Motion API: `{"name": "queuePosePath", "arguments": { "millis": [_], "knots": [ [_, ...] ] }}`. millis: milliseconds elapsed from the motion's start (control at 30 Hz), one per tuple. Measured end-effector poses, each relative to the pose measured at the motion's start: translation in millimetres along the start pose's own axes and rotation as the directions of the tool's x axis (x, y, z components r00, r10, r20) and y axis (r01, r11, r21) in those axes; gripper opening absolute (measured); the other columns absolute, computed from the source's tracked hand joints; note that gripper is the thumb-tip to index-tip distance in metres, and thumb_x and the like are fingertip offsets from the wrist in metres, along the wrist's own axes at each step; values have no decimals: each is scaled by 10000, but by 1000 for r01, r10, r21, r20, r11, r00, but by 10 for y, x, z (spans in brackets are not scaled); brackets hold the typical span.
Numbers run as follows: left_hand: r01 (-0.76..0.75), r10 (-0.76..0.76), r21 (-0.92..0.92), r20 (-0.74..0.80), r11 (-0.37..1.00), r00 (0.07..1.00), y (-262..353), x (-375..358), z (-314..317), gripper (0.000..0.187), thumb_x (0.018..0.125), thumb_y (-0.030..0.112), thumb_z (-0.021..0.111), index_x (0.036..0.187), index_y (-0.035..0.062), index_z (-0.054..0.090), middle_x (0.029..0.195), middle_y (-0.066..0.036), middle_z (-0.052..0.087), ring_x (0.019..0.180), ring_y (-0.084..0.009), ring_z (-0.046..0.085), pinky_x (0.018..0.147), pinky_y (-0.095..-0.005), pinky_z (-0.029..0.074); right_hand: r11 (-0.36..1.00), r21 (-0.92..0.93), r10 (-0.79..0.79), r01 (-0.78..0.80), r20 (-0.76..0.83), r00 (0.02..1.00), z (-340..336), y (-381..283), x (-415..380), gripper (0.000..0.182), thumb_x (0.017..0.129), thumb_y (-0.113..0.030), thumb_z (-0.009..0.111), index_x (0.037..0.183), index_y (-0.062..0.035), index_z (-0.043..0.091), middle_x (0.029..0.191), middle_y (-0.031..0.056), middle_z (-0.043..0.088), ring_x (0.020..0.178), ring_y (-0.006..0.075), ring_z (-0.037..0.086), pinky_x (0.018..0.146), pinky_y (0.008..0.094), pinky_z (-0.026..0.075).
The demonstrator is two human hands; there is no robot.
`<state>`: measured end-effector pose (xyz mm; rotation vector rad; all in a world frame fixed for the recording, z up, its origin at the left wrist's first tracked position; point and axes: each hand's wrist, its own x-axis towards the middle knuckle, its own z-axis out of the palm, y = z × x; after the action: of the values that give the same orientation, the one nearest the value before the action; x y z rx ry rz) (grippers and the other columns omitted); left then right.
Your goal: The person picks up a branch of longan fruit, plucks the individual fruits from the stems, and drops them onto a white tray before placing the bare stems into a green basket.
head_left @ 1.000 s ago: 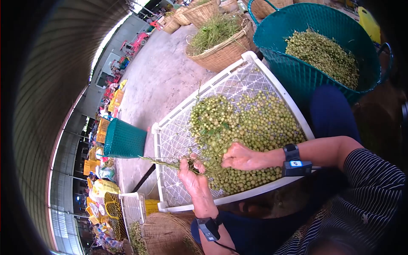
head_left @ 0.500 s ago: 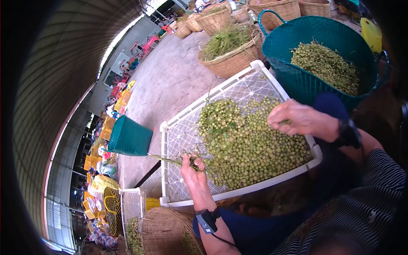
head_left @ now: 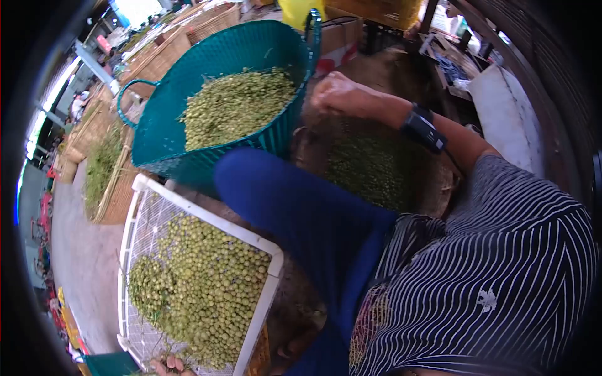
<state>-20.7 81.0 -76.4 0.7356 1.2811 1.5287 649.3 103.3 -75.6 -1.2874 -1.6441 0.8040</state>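
A white mesh crate (head_left: 271,257) holds many small round green fruits (head_left: 213,282), with a stemmed cluster (head_left: 147,282) at its left side. At the crate's lower edge, my left hand (head_left: 169,365) shows only its curled fingers, with thin stems beside them; the rest is cut off by the frame. My right hand (head_left: 342,94) is out to the right of the large teal basket (head_left: 213,53), its fingers closed and slightly blurred. What it holds, if anything, is hidden. Heaped in that basket are more small green fruits on stems (head_left: 241,106).
Below my right forearm lies a dark heap of small green pieces (head_left: 370,169) on the ground. Wicker baskets (head_left: 116,194) with green stalks stand to the left. My blue-clad knee (head_left: 257,182) is between the crate and the heap. A yellow bag (head_left: 301,11) hangs behind the teal basket.
The view has swung to the right. My right hand has moved from above the fruits in the crate to beyond the teal basket's right side. My left hand is now mostly out of frame.
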Motion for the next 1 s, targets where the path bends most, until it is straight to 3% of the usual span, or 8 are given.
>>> {"name": "queuePosePath", "arguments": {
  "millis": [67, 133, 267, 400, 600, 667, 800, 1000],
  "knots": [
    [-17, 17, 10, -90, 1000, 996, -11, -7, -154, 84, 884, 105, 443, 920, 58, 504, 791, -48, 513, 600, -103, 457, 463, -193, 380, 410, -827, -366, 385, 238, 900, -66, 229, -164, 115, 677, -157, 576, 678, -104, 474, 675, 30, 491, 656, 149, 499, 628, 337, 387],
    [-30, 20, -29, -309, 999, 951, 41, -164, 68, 104, 856, 151, 547, 894, 69, 496, 767, -52, 528, 534, -81, 414, 393, -173, 319, -137, -939, -52, 316, 326, 944, -231, 935, -342, 92, 689, -165, 541, 732, -106, 486, 759, 48, 515, 744, 213, 506, 665, 369, 382],
    [10, -37, -111, -247, 994, 968, 153, -406, 542, 157, 855, 202, 547, 880, 56, 496, 772, -81, 549, 507, -89, 426, 397, -191, 318, 314, -930, 156, -191, -148, 977, 237, 454, -238, 121, 751, -158, 545, 706, -105, 645, 717, 92, 633, 681, 268, 609, 613, 381, 473],
    [47, -80, -191, -168, 981, 983, 113, -342, 584, 183, 859, 240, 557, 880, 71, 492, 766, -104, 561, 473, -111, 438, 380, -223, 308, 829, -475, -311, 296, 48, 949, 1330, -932, 399, 130, 714, -156, 577, 786, -75, 651, 783, 130, 623, 743, 303, 603, 649, 373, 477],
    [18, -10, -157, 52, 987, 999, 138, -599, 895, 210, 852, 251, 586, 828, 58, 506, 725, -106, 570, 436, -130, 445, 358, -234, 310, 711, 117, -697, 693, 250, 672, 3320, -1567, 835, 453, 701, -286, 712, 1004, 25, 583, 857, 146, 624, 854, 232, 608, 697, 350, 470],
    [-35, 36, -69, 18, 997, 999, 152, -601, 903, 199, 856, 228, 582, 795, 51, 513, 690, -95, 577, 429, -136, 463, 347, -226, 324, 684, 681, -706, 261, 529, 470, 3749, -1788, 880, 428, 706, -273, 700, 953, 57, 583, 774, 131, 621, 744, 197, 599, 628, 334, 460],
    [-108, 108, 12, -53, 994, 993, 143, -503, 697, 198, 858, 207, 584, 785, 41, 506, 679, -94, 582, 424, -130, 471, 337, -222, 335, 851, 520, -495, 65, 757, 427, 4093, -1870, 851, 326, 712, -215, 671, 850, 65, 577, 665, 121, 589, 618, 167, 557, 543, 324, 427],
    [-46, 41, -10, -313, 999, 949, -9, -320, 648, 155, 863, 167, 578, 807, 50, 494, 613, -73, 529, 394, -148, 450, 327, -238, 322, 859, 194, -463, 473, 687, 560, 4170, -1686, 863, 211, 672, -207, 618, 766, -19, 591, 697, 170, 600, 654, 305, 586, 581, 410, 442]
  ]
}}
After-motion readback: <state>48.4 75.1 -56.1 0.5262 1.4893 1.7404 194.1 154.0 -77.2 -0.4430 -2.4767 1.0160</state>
